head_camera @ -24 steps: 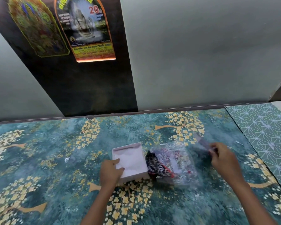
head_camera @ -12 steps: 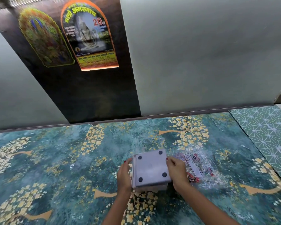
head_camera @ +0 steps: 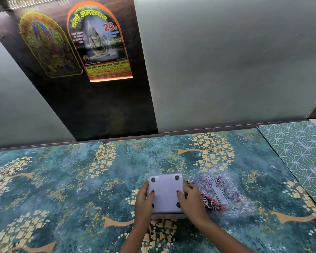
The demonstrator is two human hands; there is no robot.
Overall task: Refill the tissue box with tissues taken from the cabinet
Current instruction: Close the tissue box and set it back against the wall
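Observation:
A square grey-white tissue box [head_camera: 165,193] lies on the patterned table with its underside up, four dark round feet showing. My left hand [head_camera: 144,199] grips its left side, thumb on top. On the box's right side sits my right hand [head_camera: 192,199], fingers pressing on the top. Just right of the box lies a clear plastic tissue wrapper [head_camera: 219,192] with red and black print and a white label, flat and crumpled. What is inside the box is hidden.
The table [head_camera: 62,189] carries a teal cover with yellow flower print. A green geometric mat [head_camera: 299,152] lies at the far right. Behind stands a grey wall with a dark panel [head_camera: 91,106] holding two posters.
One second ago the box lay open showing white inside, and my right hand held the wrapper. Now the box shows its footed underside, and both hands have closed in on its sides.

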